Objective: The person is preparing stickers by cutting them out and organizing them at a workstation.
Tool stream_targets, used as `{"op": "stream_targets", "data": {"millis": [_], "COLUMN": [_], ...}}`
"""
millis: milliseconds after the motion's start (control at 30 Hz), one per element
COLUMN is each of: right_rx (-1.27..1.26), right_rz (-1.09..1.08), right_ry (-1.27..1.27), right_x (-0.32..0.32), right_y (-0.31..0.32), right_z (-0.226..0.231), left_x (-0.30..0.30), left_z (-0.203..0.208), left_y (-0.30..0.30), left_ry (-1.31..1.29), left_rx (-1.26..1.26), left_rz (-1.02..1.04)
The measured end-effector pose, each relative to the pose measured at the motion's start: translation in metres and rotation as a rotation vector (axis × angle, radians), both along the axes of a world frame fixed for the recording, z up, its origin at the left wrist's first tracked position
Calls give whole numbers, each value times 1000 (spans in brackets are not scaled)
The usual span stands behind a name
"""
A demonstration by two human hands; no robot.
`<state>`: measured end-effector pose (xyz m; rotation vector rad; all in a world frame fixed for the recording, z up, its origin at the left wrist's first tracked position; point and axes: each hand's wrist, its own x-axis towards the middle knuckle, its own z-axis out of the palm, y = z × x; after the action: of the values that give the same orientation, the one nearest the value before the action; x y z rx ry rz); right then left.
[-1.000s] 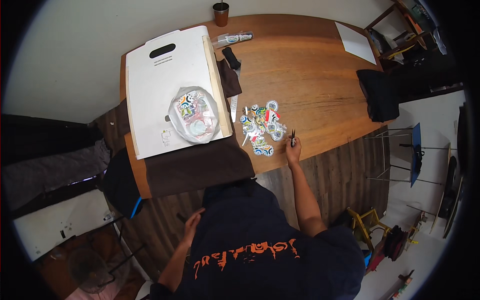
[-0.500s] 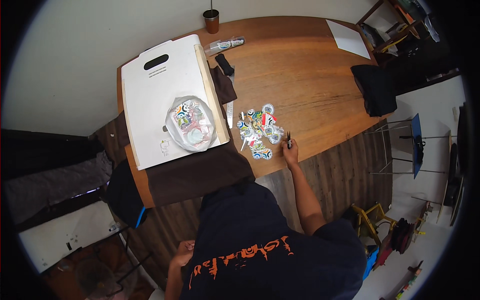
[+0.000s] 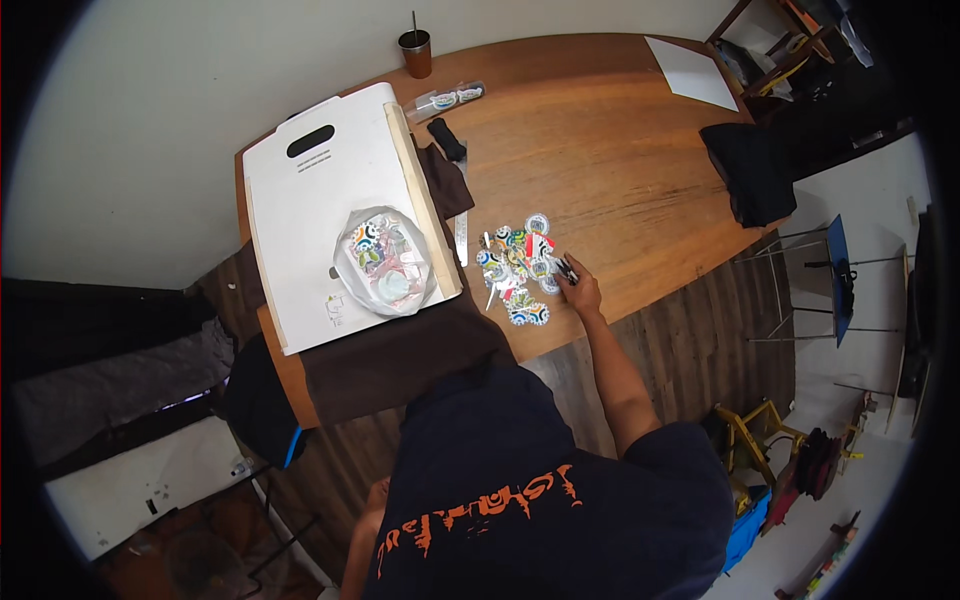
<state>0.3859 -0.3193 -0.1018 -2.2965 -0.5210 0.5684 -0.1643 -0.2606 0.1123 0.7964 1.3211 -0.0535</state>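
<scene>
My right hand (image 3: pixel 582 292) is closed on a small black two-pointed tool (image 3: pixel 565 268) that looks like scissors. It sits at the right edge of a loose pile of colourful patterned cut-out stickers (image 3: pixel 517 256) on the brown wooden table (image 3: pixel 590 150). Whether it touches the pile is hard to tell. My left hand (image 3: pixel 378 496) hangs low beside the dark shirt, mostly hidden by it, so its fingers do not show clearly. To the left, a whitish plastic bag (image 3: pixel 432 270) with more patterned pieces inside rests on a white board (image 3: pixel 270 210).
A metal ruler (image 3: pixel 462 235) and a black rolled item (image 3: pixel 447 140) lie beside the board. Brown cloth (image 3: pixel 400 360) drapes the near edge. Farther off are a cup with a straw (image 3: pixel 416 58), a clear packet (image 3: pixel 430 104), white paper (image 3: pixel 690 72) and black cloth (image 3: pixel 748 180).
My right hand has moved slightly left toward the sticker pile, and the tool now tilts left over its edge. My left hand has slipped further behind the shirt. The view has shifted slightly.
</scene>
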Motion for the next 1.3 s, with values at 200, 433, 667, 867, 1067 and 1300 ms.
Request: {"op": "stream_targets", "data": {"millis": [200, 433, 667, 867, 1067, 1300], "right_rx": [-66, 119, -130, -139, -91, -220], "right_rz": [-40, -45, 46, -10, -53, -45], "right_ry": [30, -71, -113, -70, -150, -91], "right_x": [1, 11, 1, 0, -4, -8], "right_y": [-4, -2, 0, 1, -1, -2], "right_z": [-3, -11, 0, -4, -2, 8], "left_x": [-44, -85, -83, -83, -81, -76], "left_z": [-58, -99, -97, -92, -84, -68], "left_y": [-19, -43, -39, -37, -38, -35], "left_ry": [0, 26, 123, 207, 293, 399], "left_rx": [-23, -48, 51, 131, 205, 289], "left_rz": [-42, -72, -154, -225, -291, -378]}}
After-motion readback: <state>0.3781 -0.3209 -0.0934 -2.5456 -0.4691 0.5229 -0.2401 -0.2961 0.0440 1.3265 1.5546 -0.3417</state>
